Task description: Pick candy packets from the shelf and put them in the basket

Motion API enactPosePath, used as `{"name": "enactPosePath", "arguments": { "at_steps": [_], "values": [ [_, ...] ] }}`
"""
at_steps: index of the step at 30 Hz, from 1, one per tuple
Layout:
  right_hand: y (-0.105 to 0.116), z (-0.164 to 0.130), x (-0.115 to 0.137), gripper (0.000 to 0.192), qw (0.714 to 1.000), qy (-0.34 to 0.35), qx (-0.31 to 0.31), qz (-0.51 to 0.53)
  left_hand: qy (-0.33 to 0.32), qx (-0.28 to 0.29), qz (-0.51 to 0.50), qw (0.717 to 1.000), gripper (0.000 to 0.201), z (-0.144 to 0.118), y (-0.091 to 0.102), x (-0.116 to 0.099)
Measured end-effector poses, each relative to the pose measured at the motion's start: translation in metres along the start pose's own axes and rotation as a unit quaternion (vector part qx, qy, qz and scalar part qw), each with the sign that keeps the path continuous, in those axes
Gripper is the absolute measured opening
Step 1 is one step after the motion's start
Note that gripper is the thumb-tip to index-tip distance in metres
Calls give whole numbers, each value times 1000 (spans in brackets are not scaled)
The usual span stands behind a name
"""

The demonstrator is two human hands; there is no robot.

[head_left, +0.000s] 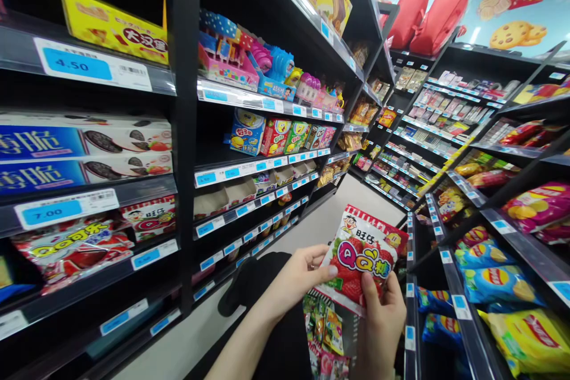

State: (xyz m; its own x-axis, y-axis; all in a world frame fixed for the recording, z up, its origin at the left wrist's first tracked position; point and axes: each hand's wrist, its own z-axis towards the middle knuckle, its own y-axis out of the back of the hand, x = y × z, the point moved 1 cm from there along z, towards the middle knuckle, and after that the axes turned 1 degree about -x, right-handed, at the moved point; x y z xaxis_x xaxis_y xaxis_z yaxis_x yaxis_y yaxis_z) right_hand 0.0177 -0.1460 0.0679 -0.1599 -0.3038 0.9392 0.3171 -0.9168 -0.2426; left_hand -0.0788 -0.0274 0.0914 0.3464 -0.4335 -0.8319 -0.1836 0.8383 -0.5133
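A red and white bag of QQ gummy candy (356, 258) with strawberries printed on it is held up in front of me, tilted, its front facing me. My left hand (303, 276) grips its left edge, the thumb on the front. The lower right part of the same bag is pinched by my right hand (383, 312), thumb also in front. Behind its right edge shows another red packet (398, 240), partly hidden. Under my hands, a grey container (350, 316) holds several small colourful candy packets (333, 332).
Black shelving with price labels (262, 165) runs along my left, carrying biscuit boxes (84, 172), a yellow box (116, 27) and more gummy bags (75, 249). Chip bags (503, 282) fill the shelves close on my right. The aisle floor (351, 196) leads to shelves at the back.
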Motion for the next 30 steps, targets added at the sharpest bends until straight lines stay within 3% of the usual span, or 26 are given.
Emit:
{"name": "enactPosePath", "arguments": {
  "at_steps": [5,8,15,19,22,25,28,30],
  "values": [
    [-6,-5,8,39,999,14,28,-19,-11,-51,62,997,32,1,3,1],
    [-10,-7,10,33,998,20,49,-22,-28,-46,83,995,34,2,3,2],
    [-10,0,7,41,976,-2,216,-12,-28,-129,194,972,32,3,5,0],
    [2,14,0,40,966,-28,252,-54,-25,-117,285,951,22,6,9,5],
    [36,39,-29,44,965,-57,222,-126,-14,-134,325,936,24,9,15,10],
    [88,58,-83,40,950,-119,182,-222,-6,-169,349,922,29,11,23,10],
    [138,54,-147,17,901,-190,137,-365,-1,-187,340,922,33,15,34,10],
    [160,36,-186,14,860,-238,128,-433,8,-192,351,917,35,20,42,15]
  ]
}}
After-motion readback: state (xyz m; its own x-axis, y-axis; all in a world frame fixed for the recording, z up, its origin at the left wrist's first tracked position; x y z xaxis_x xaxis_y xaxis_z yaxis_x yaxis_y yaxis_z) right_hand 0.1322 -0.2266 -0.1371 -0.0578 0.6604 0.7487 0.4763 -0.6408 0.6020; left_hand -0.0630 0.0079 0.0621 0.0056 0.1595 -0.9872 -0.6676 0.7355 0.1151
